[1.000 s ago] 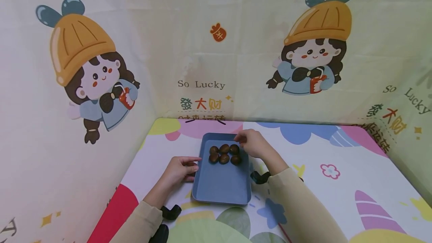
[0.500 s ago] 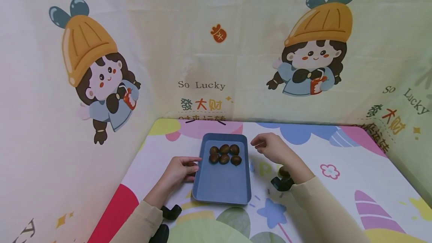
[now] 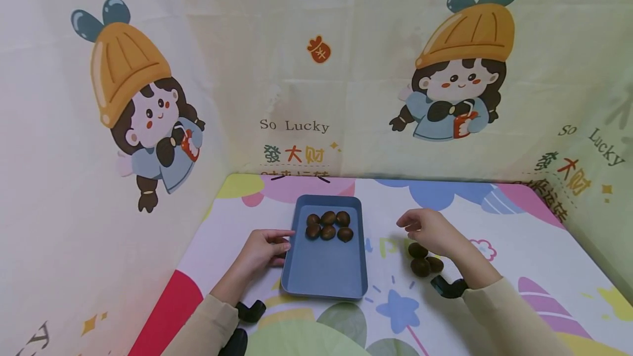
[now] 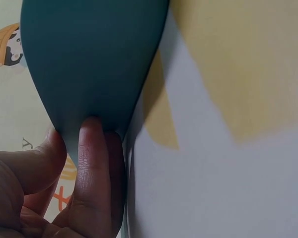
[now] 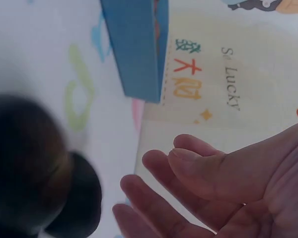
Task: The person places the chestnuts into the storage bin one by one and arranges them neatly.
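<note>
Several brown chestnuts (image 3: 328, 232) lie in two rows toward the far end of a blue tray (image 3: 323, 276). My left hand (image 3: 264, 249) rests at the tray's left side. In the left wrist view its straight fingers (image 4: 93, 168) touch the outer wall, and the thumb is at the rim. To the right of the tray, my right hand (image 3: 430, 229) is over the table with loosely bent fingers, holding nothing. Three more chestnuts (image 3: 420, 267) sit on the table just below it. The right wrist view shows relaxed fingers (image 5: 149, 198) beside blurred dark chestnuts (image 5: 25, 168).
A tabletop with a colourful printed pattern (image 3: 395, 309) bears everything. Cream cloth walls (image 3: 366, 70) with cartoon figures stand behind and at both sides. Black wrist-worn devices sit near each cuff (image 3: 447, 287).
My right hand has moved from the tray's far right corner rightward and nearer, uncovering three chestnuts on the table. The left hand and the tray have stayed put.
</note>
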Demonstrator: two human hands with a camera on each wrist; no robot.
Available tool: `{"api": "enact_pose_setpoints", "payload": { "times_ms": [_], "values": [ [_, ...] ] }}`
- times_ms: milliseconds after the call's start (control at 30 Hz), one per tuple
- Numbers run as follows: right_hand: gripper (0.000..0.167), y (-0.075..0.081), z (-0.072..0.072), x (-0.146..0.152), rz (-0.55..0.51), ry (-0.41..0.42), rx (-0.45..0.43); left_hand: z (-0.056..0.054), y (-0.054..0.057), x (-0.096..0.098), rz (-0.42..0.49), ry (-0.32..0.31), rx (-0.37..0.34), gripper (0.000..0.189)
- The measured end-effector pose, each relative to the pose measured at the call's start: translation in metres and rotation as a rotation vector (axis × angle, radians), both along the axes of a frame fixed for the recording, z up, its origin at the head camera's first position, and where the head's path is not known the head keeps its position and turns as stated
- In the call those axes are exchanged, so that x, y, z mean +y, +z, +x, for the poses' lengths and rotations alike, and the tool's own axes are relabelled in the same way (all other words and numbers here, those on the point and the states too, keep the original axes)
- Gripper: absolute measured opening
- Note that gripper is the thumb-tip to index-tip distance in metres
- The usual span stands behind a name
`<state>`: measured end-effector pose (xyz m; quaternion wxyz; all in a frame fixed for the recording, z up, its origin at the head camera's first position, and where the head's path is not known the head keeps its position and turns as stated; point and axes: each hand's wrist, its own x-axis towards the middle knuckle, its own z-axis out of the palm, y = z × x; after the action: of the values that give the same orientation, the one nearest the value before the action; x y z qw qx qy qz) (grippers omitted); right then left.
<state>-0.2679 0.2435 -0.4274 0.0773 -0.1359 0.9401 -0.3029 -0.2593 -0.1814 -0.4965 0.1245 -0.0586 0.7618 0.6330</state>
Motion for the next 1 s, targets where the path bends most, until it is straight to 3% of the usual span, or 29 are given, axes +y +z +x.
{"api": "enact_pose_setpoints", "payload": {
  "times_ms": [300,700,1000],
  "values": [
    [0.024,-0.010,0.012,0.023,0.024,-0.017,-0.007,0.002,-0.004,-0.001,0.007,0.005,0.013,0.033],
    [0.023,-0.030,0.025,0.041,-0.048,-0.040,-0.037,0.007,-0.007,0.003,0.009,0.015,0.019,0.032],
    [0.023,-0.041,0.026,0.045,-0.054,-0.057,-0.015,0.009,-0.007,0.007,0.001,0.026,0.015,0.032]
  ]
}}
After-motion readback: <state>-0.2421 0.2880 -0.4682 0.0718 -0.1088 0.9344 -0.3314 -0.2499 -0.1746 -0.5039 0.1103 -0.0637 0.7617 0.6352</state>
